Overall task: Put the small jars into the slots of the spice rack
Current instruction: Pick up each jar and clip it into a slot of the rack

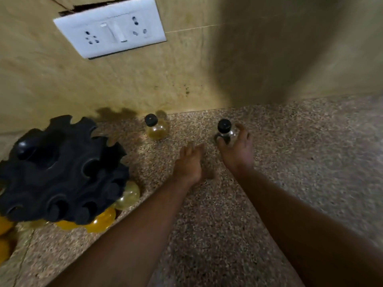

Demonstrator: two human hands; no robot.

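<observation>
Head view looks down on a speckled granite counter (269, 183) where the black carousel spice rack (62, 168) stands at the left, several of its slots already filled with black-capped jars whose yellow bellies (101, 221) show beneath its rim, while some notches along the top edge look empty. Two jars remain out on the counter, so the task seems well along but unfinished. The right hand (238, 150) cups the clear, dark-bottomed jar (224, 131), thumb and fingers touching its sides, apparently closing to grasp. The left hand (189, 162) rests loose and empty on the counter. A yellow-filled jar (155, 128) stands upright near the tiled wall (124, 83), below a white socket plate (109, 27).
</observation>
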